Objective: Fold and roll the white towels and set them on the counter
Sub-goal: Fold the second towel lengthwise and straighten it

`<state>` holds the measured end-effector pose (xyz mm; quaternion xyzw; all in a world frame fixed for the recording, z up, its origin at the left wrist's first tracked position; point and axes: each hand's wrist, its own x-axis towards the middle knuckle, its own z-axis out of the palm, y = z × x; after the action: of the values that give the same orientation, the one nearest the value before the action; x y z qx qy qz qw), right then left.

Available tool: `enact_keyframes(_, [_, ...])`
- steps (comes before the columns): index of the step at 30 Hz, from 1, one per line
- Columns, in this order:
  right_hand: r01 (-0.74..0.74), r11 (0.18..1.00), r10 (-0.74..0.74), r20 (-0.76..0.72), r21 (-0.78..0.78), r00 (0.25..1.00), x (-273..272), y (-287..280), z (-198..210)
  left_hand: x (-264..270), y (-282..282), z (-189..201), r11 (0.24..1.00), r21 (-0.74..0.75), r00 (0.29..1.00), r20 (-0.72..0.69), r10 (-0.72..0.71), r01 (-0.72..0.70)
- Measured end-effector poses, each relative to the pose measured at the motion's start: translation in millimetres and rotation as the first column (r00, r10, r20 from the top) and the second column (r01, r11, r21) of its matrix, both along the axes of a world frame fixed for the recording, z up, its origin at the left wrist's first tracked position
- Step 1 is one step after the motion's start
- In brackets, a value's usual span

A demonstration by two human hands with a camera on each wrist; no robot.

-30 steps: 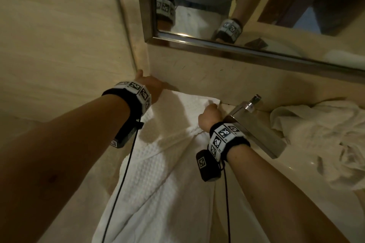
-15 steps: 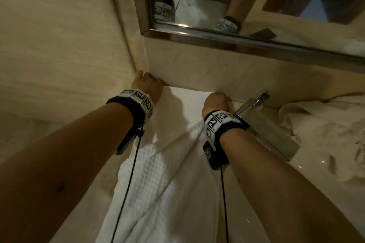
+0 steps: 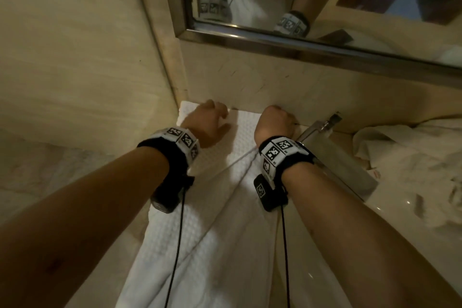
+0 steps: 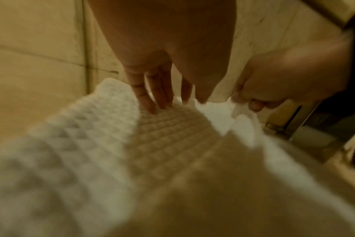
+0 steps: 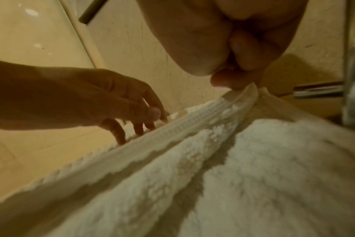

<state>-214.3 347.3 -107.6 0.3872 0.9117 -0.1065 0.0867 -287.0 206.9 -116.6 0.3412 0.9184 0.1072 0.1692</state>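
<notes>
A white waffle towel lies lengthwise on the beige counter, its far end against the back wall. My left hand rests near the towel's far left corner, and the left wrist view shows its fingers straight, pressing on the cloth. My right hand is at the far right corner; in the right wrist view its thumb and fingers pinch the towel's hem. The left fingers also touch down there.
A chrome faucet stands right beside my right wrist, above a glossy basin. A crumpled pile of white towels lies at the right. A framed mirror hangs above the back wall, and a side wall closes the left.
Both hands have carried the towel's far edge back to the wall. The left hand has let go of the corner and now lies flat just right of it.
</notes>
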Motion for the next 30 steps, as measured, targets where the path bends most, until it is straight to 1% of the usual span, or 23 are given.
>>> enact_keyframes(2, [0.01, 1.0, -0.01, -0.017, 0.015, 1.0, 0.0, -0.7, -1.6, 9.0, 0.2, -4.3, 0.998, -0.056, 0.999, 0.02, -0.039, 0.04])
enact_keyframes(4, [0.001, 1.0, 0.0, -0.038, 0.027, 0.999, 2.2, -3.9, -8.5, 14.3, -6.1, -6.2, 0.996, -0.082, 0.999, 0.035, -0.03, 0.032])
enact_keyframes(7, [0.003, 0.997, 0.006, -0.122, 0.072, 0.993, 6.8, -10.1, -21.3, 19.7, -21.2, -3.4, 1.0, 0.004, 0.997, 0.082, -0.015, 0.015])
enact_keyframes(8, [0.008, 0.996, 0.007, -0.158, 0.094, 0.987, 9.4, -12.6, -23.5, 23.0, -28.5, -0.8, 0.999, 0.051, 0.998, 0.063, 0.016, -0.019])
enact_keyframes(10, [-0.01, 0.99, 0.036, -0.192, 0.138, 0.981, 12.9, -16.3, -18.6, 30.0, -45.3, 7.6, 0.981, 0.099, 0.984, -0.038, 0.173, -0.169])
enact_keyframes(11, [-0.045, 0.986, 0.078, -0.203, 0.161, 0.976, 14.5, -18.9, -12.6, 33.8, -53.2, 11.5, 0.966, 0.081, 0.964, -0.084, 0.251, -0.245])
enact_keyframes(12, [-0.098, 0.98, 0.137, -0.229, 0.175, 0.964, 16.4, -23.0, -6.2, 38.0, -59.8, 13.5, 0.959, 0.032, 0.954, -0.096, 0.284, -0.282])
enact_keyframes(13, [-0.154, 0.967, 0.207, -0.274, 0.203, 0.939, 18.9, -31.0, 2.0, 44.4, -65.9, 14.5, 0.961, -0.031, 0.961, -0.059, 0.271, -0.273])
enact_keyframes(14, [-0.205, 0.958, 0.26, -0.31, 0.2, 0.914, 21.8, -42.6, 8.6, 51.7, -70.1, 14.4, 0.969, -0.088, 0.973, 0.008, 0.232, -0.231])
enact_keyframes(15, [-0.256, 0.957, 0.286, -0.302, 0.137, 0.909, 24.6, -57.0, 14.9, 57.4, -72.9, 12.4, 0.974, -0.124, 0.978, 0.073, 0.197, -0.187])
enact_keyframes(16, [-0.297, 0.955, 0.288, -0.26, 0.006, 0.922, 29.1, -73.7, 17.7, 64.0, -76.4, 12.1, 0.977, -0.132, 0.976, 0.118, 0.181, -0.166])
enact_keyframes(17, [-0.342, 0.929, 0.312, -0.197, -0.144, 0.929, 34.1, -88.2, 17.2, 68.7, -79.0, 12.4, 0.979, -0.122, 0.973, 0.147, 0.179, -0.162])
enact_keyframes(18, [-0.38, 0.88, 0.353, -0.143, -0.284, 0.925, 41.9, -102.1, 13.9, 73.8, -82.8, 13.7, 0.98, -0.106, 0.969, 0.161, 0.186, -0.17])
enact_keyframes(19, [-0.425, 0.827, 0.424, -0.088, -0.368, 0.901, 51.4, -114.3, 10.3, 77.4, -86.4, 14.5, 0.979, -0.098, 0.967, 0.164, 0.194, -0.179])
enact_keyframes(20, [-0.435, 0.794, 0.463, -0.042, -0.426, 0.886, 60.8, -123.3, 5.3, 79.6, -90.7, 14.4, 0.976, -0.109, 0.965, 0.161, 0.205, -0.189])
enact_keyframes(21, [-0.428, 0.789, 0.472, -0.011, -0.441, 0.882, 69.3, -128.0, -3.0, 84.2, -96.7, 15.7, 0.97, -0.138, 0.964, 0.148, 0.222, -0.202])
enact_keyframes(22, [-0.398, 0.796, 0.441, -0.014, -0.455, 0.897, 78.2, -131.5, -8.8, 90.5, -105.2, 17.4, 0.96, -0.172, 0.961, 0.131, 0.245, -0.221])
enact_keyframes(24, [-0.319, 0.799, 0.322, -0.085, -0.51, 0.943, 91.3, -136.8, -10.6, 105.2, -124.3, 21.0, 0.936, -0.226, 0.948, 0.108, 0.3, -0.271])
enact_keyframes(25, [-0.304, 0.8, 0.296, -0.1, -0.518, 0.95, 93.7, -137.3, -10.8, 112.0, -132.3, 19.7, 0.925, -0.25, 0.94, 0.117, 0.321, -0.285])
enact_keyframes(26, [-0.299, 0.795, 0.295, -0.095, -0.528, 0.951, 97.8, -138.3, -8.4, 119.8, -140.9, 17.3, 0.918, -0.267, 0.928, 0.152, 0.341, -0.294])
enact_keyframes(28, [-0.306, 0.773, 0.319, -0.075, -0.555, 0.945, 105.0, -138.2, -0.9, 133.5, -154.2, 11.2, 0.907, -0.276, 0.877, 0.278, 0.392, -0.318])
enact_keyframes(29, [-0.315, 0.769, 0.332, -0.072, -0.556, 0.94, 107.3, -137.4, -1.2, 137.5, -158.3, 7.5, 0.907, -0.262, 0.853, 0.329, 0.404, -0.329])
enact_keyframes(30, [-0.326, 0.768, 0.348, -0.068, -0.552, 0.935, 110.6, -137.4, -1.4, 141.2, -161.8, 6.3, 0.91, -0.241, 0.845, 0.347, 0.406, -0.338])
